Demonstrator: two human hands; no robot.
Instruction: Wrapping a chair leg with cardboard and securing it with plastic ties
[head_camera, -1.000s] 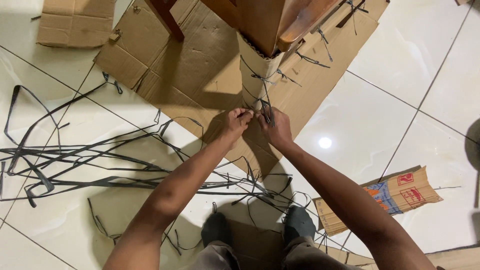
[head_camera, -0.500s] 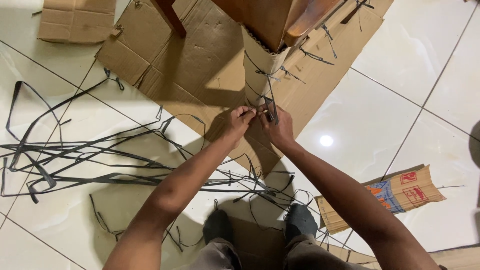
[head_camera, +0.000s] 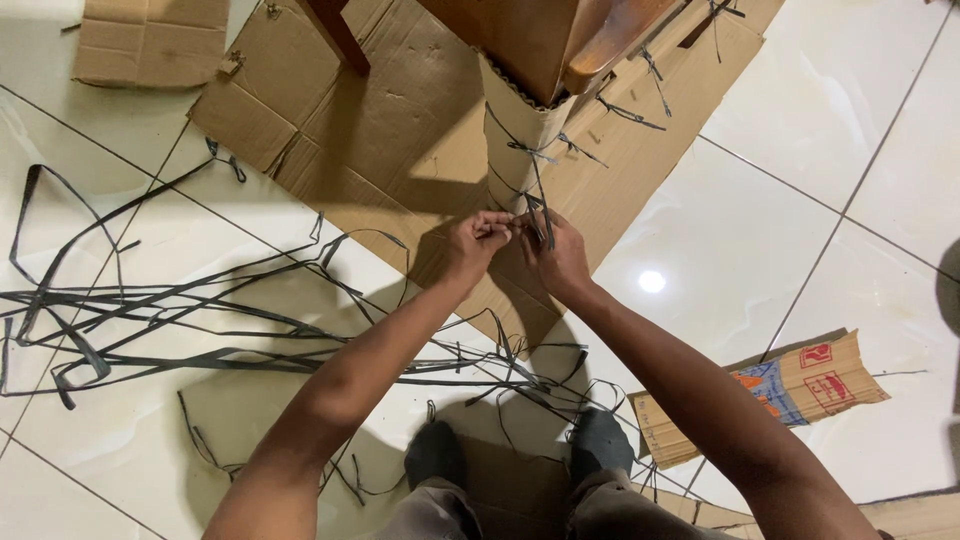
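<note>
Pinching a thin black strap at the foot of the cardboard-wrapped leg, the left hand and right hand close on it together. It looks light, limp and slippery; best gripped near the knot.

The top edge is cutting off the wooden furniture above its cardboard-wrapped leg, while the left hand and right hand are hiding the black strap ends between them.

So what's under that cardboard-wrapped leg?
A flattened cardboard sheet lies under the wrapped leg, over white floor tiles. Both hands, left and right, cover the leg's foot, so its contact can't be seen.
</note>
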